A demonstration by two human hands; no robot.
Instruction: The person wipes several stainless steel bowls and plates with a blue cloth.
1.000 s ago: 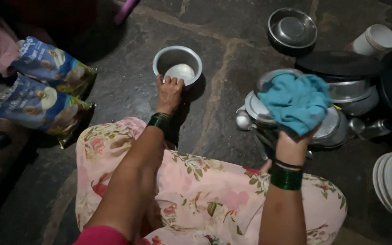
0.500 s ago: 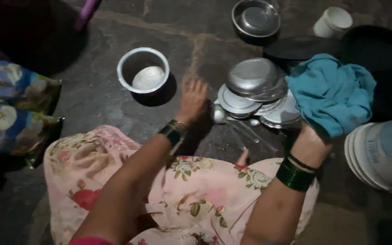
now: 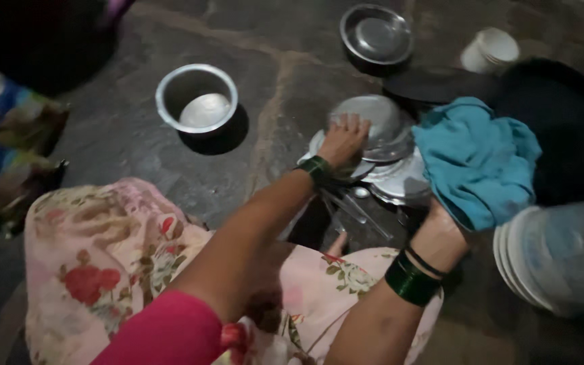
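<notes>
The left hand (image 3: 343, 138) rests with fingers spread on an upturned steel bowl (image 3: 373, 125) atop a pile of steel plates (image 3: 400, 182) on the stone floor (image 3: 123, 142). The bowl looks light, rigid and perhaps slick; its rim offers the best hold. The right hand (image 3: 441, 233) clutches a soft blue cloth (image 3: 474, 159).

Dim, uneven light. Glare on the steel bowl (image 3: 375, 125); deep shadow along the upper left and right edges; slight overall softness.
</notes>
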